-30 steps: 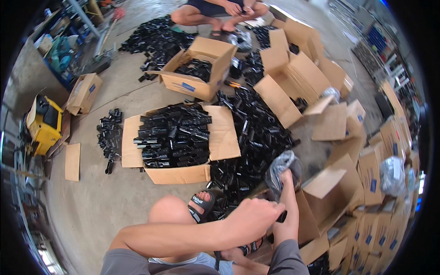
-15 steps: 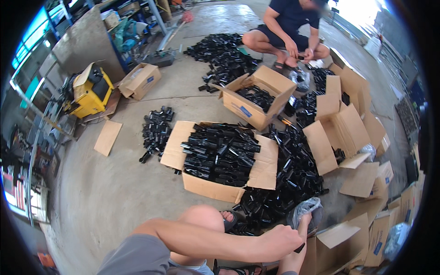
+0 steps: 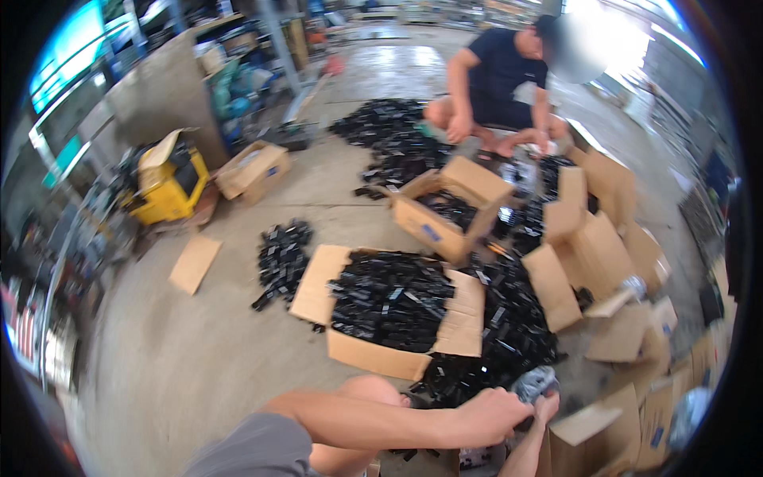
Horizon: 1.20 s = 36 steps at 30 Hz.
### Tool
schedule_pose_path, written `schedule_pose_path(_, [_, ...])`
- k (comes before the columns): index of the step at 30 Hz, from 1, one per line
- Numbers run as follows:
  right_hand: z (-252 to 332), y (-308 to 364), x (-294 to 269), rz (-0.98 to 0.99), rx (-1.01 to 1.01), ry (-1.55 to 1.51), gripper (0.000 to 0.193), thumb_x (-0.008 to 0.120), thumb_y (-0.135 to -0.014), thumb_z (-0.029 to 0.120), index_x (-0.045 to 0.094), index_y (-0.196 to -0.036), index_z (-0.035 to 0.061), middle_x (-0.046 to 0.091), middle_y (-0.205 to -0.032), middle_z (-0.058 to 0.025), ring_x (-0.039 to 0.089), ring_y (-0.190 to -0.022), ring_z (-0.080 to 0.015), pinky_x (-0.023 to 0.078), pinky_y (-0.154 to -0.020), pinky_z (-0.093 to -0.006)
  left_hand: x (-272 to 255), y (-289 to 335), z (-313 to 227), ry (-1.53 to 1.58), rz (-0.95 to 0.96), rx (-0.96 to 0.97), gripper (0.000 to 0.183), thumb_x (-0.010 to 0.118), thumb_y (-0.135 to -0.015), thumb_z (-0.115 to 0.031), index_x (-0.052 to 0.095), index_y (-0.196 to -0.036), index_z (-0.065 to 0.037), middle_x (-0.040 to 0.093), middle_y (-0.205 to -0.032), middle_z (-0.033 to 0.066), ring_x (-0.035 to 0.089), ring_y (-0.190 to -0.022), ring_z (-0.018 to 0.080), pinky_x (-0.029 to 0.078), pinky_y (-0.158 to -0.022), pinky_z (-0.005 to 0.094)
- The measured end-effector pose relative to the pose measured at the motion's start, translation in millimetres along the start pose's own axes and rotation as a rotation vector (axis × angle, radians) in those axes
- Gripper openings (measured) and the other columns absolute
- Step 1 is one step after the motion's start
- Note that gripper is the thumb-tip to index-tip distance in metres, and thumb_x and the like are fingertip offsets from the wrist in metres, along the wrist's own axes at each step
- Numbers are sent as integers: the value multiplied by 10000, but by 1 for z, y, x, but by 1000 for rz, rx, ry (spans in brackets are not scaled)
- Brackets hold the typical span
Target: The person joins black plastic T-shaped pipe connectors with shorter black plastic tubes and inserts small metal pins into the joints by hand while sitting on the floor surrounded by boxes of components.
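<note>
Down at the lower edge of the view, the left hand [image 3: 489, 415] reaches across the person's bent knee [image 3: 369, 391] and curls loosely over something near a crumpled clear plastic bag [image 3: 534, 383]; the fingers look bent inward, but whether they pinch anything I cannot tell. Just beside it, the right hand [image 3: 545, 408] rises from below, touching the bag's underside, mostly hidden by the left, so its grip cannot be told either. Both meet at the edge of a loose heap of small black parts [image 3: 509, 334] spilled over the concrete floor [image 3: 175, 358], within easy reach of a crouching worker. Ahead lies a big open cardboard box [image 3: 381, 358], flaps folded flat outward so the black parts piled inside stay reachable. A second open box [image 3: 449, 211] stands farther off, near another person [image 3: 497, 87] squatting beside a separate dark pile. More cartons [image 3: 604, 262] crowd the right side, a small separate clump of parts [image 3: 280, 258] sits to the left, and a yellow machine [image 3: 167, 183] stands well apart by the wall
</note>
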State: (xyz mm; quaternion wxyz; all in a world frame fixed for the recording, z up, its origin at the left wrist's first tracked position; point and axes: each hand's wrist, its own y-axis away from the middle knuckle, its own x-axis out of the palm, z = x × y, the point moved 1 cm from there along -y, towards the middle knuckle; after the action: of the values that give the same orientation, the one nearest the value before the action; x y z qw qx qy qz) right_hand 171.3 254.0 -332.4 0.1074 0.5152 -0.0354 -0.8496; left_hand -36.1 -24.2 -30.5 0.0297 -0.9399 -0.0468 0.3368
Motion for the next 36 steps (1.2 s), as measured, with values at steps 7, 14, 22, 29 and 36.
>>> schedule_pose_path(7, [30,62,-110,-151,-6,-922,209,578,-978,43,581,-1185,77,643,-907,-44,598,-666,-114,501,-553,-258,-15,-15,-16,108,-113,11,461,793,-813,-216,669,-1233,-72,713,-955,232,702,-902,392,565,-794,443])
schedule_pose_path(14, [92,200,-154,324,148,-2039,433,519,-1017,72,533,-1446,135,629,-947,-44,581,-789,-138,507,-645,-259,-13,-30,-25,1051,-261,-144,250,765,-898,-62,701,-1134,-13,742,-1039,26,660,-932,84,520,-843,259])
schedule_pose_path(22, [113,283,-106,414,279,-2142,310,539,-1032,89,570,-1339,109,674,-1038,-70,652,-847,-169,493,-620,-243,-3,-12,-17,1141,-198,-445,193,702,-980,-162,685,-1141,-58,730,-1086,35,695,-927,126,573,-859,302])
schedule_pose_path(29, [160,293,-153,-131,6,-1760,228,658,-1001,114,636,-1222,63,721,-1091,-88,709,-899,-139,557,-719,-259,1,-10,-23,1318,-141,-513,196,657,-1011,-231,678,-1125,-73,729,-1082,51,715,-957,170,595,-860,322])
schedule_pose_path(36, [199,293,-164,-441,-120,-1587,203,739,-920,19,726,-1120,-5,733,-989,-40,680,-852,-85,559,-754,-239,5,-7,-23,1381,-161,-452,234,655,-1017,-271,656,-1158,-84,713,-1107,27,693,-960,160,572,-865,328])
